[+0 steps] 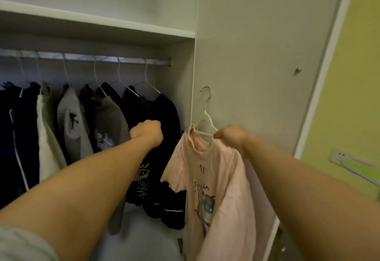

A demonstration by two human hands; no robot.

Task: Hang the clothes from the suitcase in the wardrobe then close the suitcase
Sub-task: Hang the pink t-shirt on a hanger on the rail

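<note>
A pink printed T-shirt [218, 180] hangs on a white hanger [206, 116] with a metal hook, held in front of the wardrobe's right door panel. My right hand [230, 137] grips the hanger's right shoulder together with the shirt. My left hand [148, 132] reaches into the wardrobe with curled fingers against the dark garment [162, 137] hanging rightmost on the rail; whether it grips the fabric is hidden. The metal rail [102, 59] runs under a shelf. The suitcase is out of view.
Several garments [67, 120] hang along the rail on white hangers, dark ones and pale ones. A closed white wardrobe door [257, 65] with a small knob [297, 70] stands right of the opening. A yellow wall with a socket plate [339, 155] lies further right.
</note>
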